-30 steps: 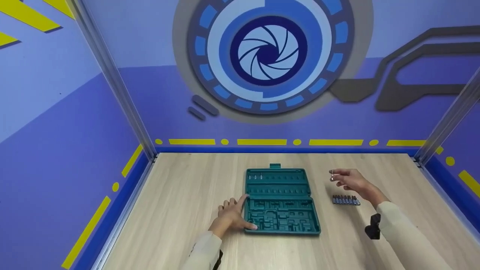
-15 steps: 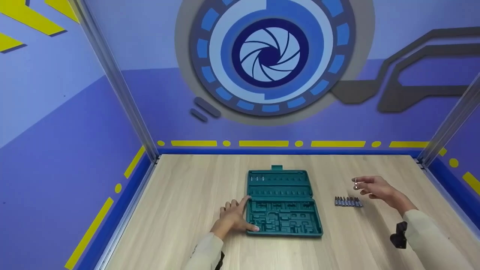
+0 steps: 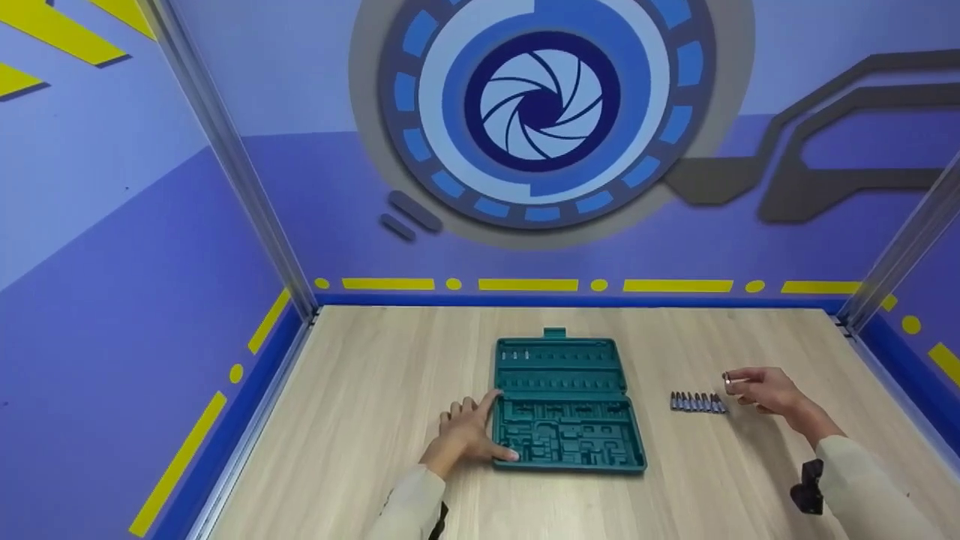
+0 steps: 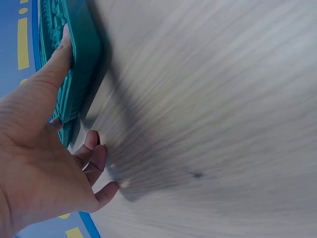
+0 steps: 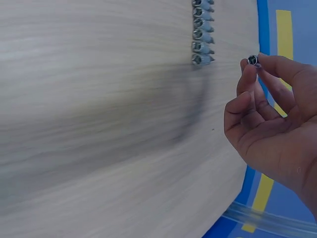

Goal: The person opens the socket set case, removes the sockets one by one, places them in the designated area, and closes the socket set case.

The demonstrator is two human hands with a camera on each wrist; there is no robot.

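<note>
My left hand (image 3: 466, 437) rests along the left side of an open green plastic tool case (image 3: 568, 466), its thumb on the near rim and its index finger by the hinge. In the left wrist view, the other fingers are loosely bent beside the case. My right hand (image 3: 772, 391) pinches a small silver socket bit (image 5: 253, 60) between thumb and fingertips, above the table. Just left of that hand, a row of similar silver bits (image 3: 697, 403) stands side by side on the wood. Several tiny bits (image 3: 515, 355) sit in the lid's upper left slots.
The case's base has moulded recesses, and its latch tab (image 3: 554, 332) points to the back. The wooden table (image 3: 390, 360) is bounded by blue-purple panels (image 3: 300, 225) at the back and sides, with metal posts at the corners.
My right hand has moved right and toward me, from beside the case lid to the right end of the bit row, still pinching a bit. The left hand stays on the case.
</note>
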